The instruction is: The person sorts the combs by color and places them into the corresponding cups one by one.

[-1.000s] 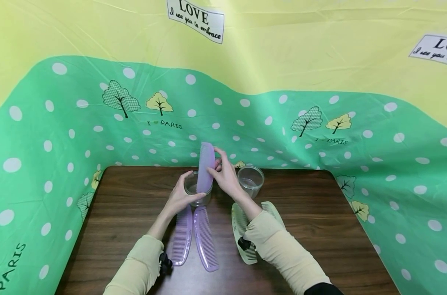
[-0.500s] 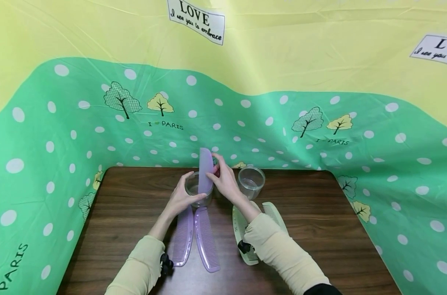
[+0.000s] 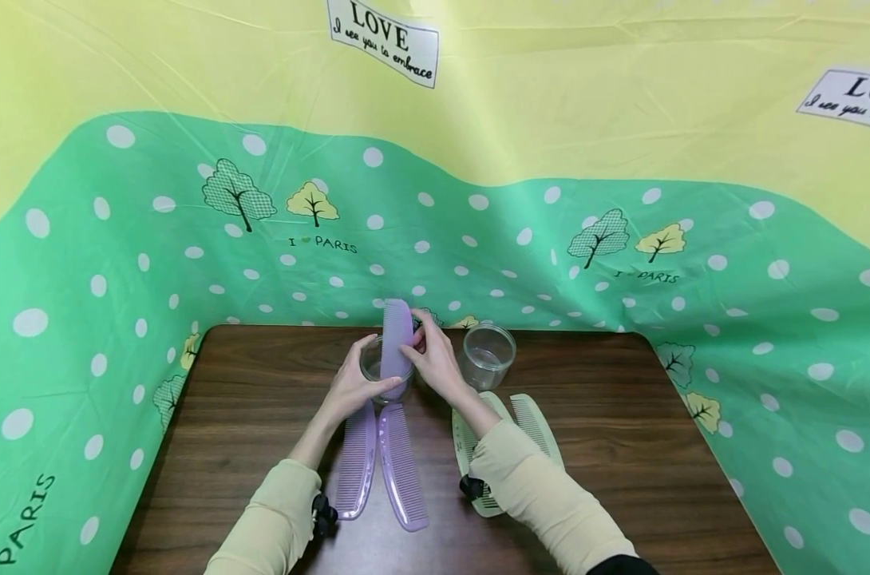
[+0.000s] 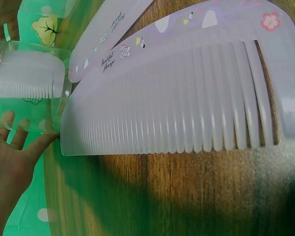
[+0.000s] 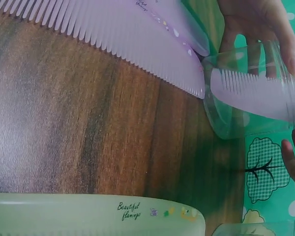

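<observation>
My left hand holds a clear jar round its side, thumb at the near rim. Between thumb and fingers of my right hand is a purple comb, standing upright with its lower end inside that jar. Both wrist views show the comb's end through the jar wall, close to the bottom. Two more purple combs lie in front of the jar, one on the left and one on the right.
A second clear jar stands to the right of my right hand. Two light green combs lie nearer me, the left one partly under my right forearm, the other beside it. A patterned cloth rises behind the brown table.
My right hand has lowered the purple comb deeper into the jar, and the comb has turned slightly. My left hand stays on the jar. The combs on the table have not moved.
</observation>
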Motion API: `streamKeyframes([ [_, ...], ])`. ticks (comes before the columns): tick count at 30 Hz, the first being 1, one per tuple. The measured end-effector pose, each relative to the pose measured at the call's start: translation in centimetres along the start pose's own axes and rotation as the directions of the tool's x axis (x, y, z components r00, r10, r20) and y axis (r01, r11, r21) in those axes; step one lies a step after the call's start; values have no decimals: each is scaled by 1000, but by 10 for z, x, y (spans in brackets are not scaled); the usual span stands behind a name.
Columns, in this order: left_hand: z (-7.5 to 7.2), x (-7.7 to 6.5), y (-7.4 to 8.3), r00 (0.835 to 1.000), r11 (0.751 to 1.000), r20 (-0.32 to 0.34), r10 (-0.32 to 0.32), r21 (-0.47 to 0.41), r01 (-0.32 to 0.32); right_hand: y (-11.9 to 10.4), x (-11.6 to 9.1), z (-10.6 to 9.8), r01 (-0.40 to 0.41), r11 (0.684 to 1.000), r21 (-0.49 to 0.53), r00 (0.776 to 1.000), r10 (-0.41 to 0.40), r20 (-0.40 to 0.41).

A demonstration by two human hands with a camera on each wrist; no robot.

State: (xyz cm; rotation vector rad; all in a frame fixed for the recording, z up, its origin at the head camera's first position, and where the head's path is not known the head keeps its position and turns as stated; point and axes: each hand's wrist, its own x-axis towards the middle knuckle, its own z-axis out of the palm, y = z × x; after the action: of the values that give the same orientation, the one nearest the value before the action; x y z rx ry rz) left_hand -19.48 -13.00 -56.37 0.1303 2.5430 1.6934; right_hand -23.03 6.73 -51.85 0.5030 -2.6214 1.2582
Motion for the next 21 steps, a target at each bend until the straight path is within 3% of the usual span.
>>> streamKeyframes([
  [21, 1, 0, -1, 1000, 1000, 7, 9, -29, -8, 3, -6, -1, -23, 1000, 6, 1000, 23, -10],
])
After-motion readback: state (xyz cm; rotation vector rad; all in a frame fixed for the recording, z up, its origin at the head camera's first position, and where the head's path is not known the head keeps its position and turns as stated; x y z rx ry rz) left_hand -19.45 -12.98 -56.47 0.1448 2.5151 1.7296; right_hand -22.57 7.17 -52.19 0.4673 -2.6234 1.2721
